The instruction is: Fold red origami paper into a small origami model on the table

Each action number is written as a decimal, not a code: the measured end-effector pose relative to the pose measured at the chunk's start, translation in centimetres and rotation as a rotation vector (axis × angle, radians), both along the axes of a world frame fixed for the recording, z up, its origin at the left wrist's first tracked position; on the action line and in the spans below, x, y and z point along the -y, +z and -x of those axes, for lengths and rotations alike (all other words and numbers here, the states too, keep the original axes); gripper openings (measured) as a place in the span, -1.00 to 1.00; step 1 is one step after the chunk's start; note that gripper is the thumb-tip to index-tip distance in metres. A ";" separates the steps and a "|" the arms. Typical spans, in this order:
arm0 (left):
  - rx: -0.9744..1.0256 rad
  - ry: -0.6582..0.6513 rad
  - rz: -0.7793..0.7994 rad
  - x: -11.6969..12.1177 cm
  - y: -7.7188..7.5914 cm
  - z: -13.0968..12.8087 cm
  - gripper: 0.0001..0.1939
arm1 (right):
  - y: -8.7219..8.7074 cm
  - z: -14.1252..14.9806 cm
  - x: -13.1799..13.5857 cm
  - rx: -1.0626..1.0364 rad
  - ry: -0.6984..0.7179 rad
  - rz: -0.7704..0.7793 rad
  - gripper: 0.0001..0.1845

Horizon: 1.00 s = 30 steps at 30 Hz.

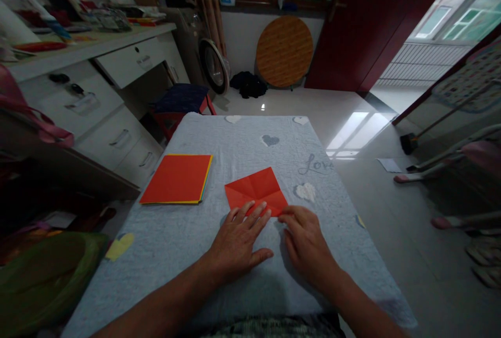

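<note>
A red sheet of origami paper (256, 184) lies on the cloth-covered table in front of me, with crease lines crossing it and its near edge folded. My left hand (242, 239) rests flat over that near edge, fingers stretched out and thumb apart. At the paper's right near corner is my right hand (307, 233), its fingers curled with the fingertips on the corner. Whether they pinch the paper or only press it is hard to see. To the left sits a stack of coloured paper (178, 179), red on top with yellow and blue edges showing.
A pale blue cloth with heart prints covers the table (235, 142). Left are a white desk (125, 134), a stool (182, 99) and a green bag-like container (50, 270). A washing machine (213, 64) and a round wooden board (285, 51) stand at the back.
</note>
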<state>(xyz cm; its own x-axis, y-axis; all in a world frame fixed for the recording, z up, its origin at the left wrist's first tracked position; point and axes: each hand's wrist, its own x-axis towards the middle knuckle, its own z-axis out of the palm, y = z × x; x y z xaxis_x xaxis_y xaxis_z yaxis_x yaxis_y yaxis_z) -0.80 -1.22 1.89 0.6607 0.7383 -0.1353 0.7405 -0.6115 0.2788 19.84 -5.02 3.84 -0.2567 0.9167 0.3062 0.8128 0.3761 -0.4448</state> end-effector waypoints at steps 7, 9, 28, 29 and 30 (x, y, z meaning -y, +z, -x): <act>0.026 -0.005 -0.044 0.1 -0.1 0.1 -0.19 | -2.2 1.1 2.1 0.104 0.141 0.007 -0.43; 0.023 -0.004 -0.046 0.1 -0.1 0.0 -0.20 | -2.6 0.9 2.1 0.125 0.137 0.025 -0.39; -0.014 -0.084 -0.016 0.2 -0.1 0.4 -0.22 | -2.5 1.1 2.0 0.243 0.075 0.022 -0.36; -0.013 -0.080 -0.014 0.2 -0.1 0.4 -0.21 | -2.6 1.1 2.0 0.244 0.073 0.018 -0.36; -0.014 -0.073 -0.014 0.2 -0.1 0.4 -0.21 | -2.6 1.1 2.0 0.247 0.073 0.014 -0.36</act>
